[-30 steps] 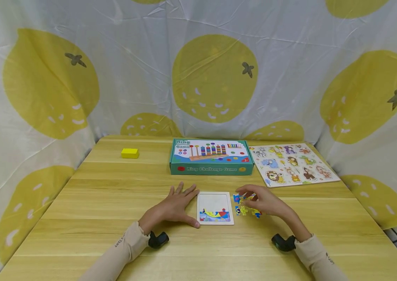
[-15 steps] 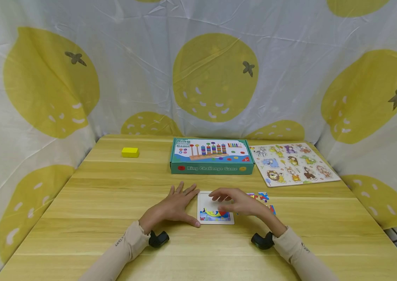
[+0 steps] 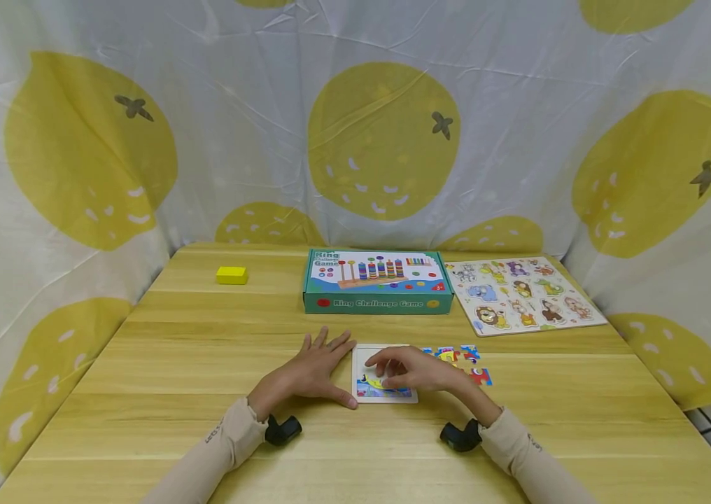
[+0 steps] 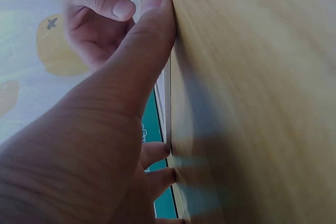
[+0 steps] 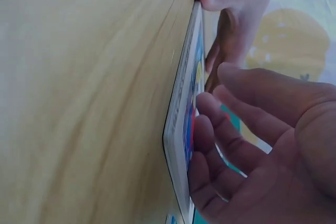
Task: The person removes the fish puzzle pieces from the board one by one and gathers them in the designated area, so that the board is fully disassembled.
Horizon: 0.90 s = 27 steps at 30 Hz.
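A small white puzzle tray [image 3: 355, 353] lies on the table, with joined pieces of a yellow, red and blue picture [image 3: 368, 388] along its near side. My left hand [image 3: 313, 372] is spread flat at the tray's left side. In the left wrist view, the left thumb [image 4: 157, 3] lies against the tray's edge. My right hand [image 3: 415, 369] is over the tray's right half, covering part of the picture. In the right wrist view, its fingers [image 5: 202, 129] are loosely bent close over the picture, thumb apart, and no piece shows between them.
Several loose puzzle pieces [image 3: 480, 376] lie right of the tray, partly behind the right hand. Behind stands a green Ring Challenge Game box [image 3: 378, 305]. An animal puzzle board [image 3: 522, 294] lies back right, a yellow block [image 3: 231, 276] back left. A lemon-print curtain [image 3: 242, 140] hangs behind the table.
My right hand has moved left from the loose pieces to over the tray, then slightly lower toward the picture, uncovering pieces at the right. The left hand has stayed in place.
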Each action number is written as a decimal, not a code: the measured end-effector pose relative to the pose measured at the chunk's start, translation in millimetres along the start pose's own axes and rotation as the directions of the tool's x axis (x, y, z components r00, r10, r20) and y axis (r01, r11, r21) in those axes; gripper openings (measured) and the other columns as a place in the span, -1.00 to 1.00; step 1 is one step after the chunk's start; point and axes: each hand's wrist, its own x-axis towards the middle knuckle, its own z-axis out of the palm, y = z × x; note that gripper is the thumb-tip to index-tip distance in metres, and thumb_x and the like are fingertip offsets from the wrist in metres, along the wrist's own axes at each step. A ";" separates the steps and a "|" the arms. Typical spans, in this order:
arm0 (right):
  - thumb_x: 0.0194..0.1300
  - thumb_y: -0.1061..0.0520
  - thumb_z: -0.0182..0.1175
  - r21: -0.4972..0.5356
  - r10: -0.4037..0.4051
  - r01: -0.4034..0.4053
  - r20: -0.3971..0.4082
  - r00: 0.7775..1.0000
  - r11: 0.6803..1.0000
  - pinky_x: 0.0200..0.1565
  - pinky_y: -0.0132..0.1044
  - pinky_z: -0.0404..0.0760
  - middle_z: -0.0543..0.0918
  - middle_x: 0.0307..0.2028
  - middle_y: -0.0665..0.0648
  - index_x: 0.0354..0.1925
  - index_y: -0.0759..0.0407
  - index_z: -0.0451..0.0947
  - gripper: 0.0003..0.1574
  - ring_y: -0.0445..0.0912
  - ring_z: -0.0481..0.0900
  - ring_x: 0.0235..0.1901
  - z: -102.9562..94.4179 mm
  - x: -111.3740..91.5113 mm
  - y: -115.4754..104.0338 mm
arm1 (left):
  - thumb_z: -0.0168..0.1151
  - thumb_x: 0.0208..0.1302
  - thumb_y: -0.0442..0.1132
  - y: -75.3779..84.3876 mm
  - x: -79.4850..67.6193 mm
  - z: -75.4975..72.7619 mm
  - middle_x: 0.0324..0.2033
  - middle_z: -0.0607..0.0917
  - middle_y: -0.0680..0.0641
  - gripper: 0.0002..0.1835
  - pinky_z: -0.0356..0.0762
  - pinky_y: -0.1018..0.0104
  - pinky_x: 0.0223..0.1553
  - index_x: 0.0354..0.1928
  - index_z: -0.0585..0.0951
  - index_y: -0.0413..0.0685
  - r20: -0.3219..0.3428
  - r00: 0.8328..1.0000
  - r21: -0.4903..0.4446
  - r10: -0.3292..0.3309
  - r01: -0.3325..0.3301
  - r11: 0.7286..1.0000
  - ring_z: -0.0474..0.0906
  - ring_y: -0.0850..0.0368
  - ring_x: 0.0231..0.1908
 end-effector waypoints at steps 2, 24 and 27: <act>0.34 0.26 0.16 0.001 0.004 -0.004 -0.003 1.000 1.000 -0.23 -0.39 0.51 0.57 -0.20 0.06 0.16 0.20 0.50 -0.58 -0.20 0.47 -0.31 1.5 0.5 0.1 | 0.34 -0.13 0.43 -0.2 0.0 0.1 0.50 0.00 -0.04 0.20 -0.38 -0.34 0.35 0.49 0.10 0.04 -0.003 1.000 0.002 0.003 -0.003 1.000 -0.31 -0.36 0.44; 0.27 0.26 0.25 -0.122 -0.054 0.050 -0.026 0.998 0.991 -0.37 -0.45 0.38 0.53 -0.29 0.07 0.06 0.19 0.59 -0.63 -0.27 0.32 -0.43 10.8 4.2 -0.3 | 0.33 -0.13 0.45 -1.3 -0.3 0.9 0.50 0.01 -0.03 0.20 -0.34 -0.33 0.35 0.50 0.09 0.04 -0.004 1.000 0.020 0.004 -0.004 1.000 -0.30 -0.35 0.44; 0.27 0.26 0.25 -0.118 -0.052 0.048 -0.029 0.998 0.992 -0.37 -0.45 0.37 0.53 -0.29 0.07 0.05 0.19 0.59 -0.64 -0.27 0.32 -0.43 10.5 4.2 -0.1 | 0.32 -0.13 0.45 -1.2 0.3 0.5 0.50 0.01 -0.04 0.20 -0.34 -0.33 0.35 0.50 0.09 0.04 -0.003 1.000 0.018 0.004 -0.004 1.000 -0.29 -0.36 0.44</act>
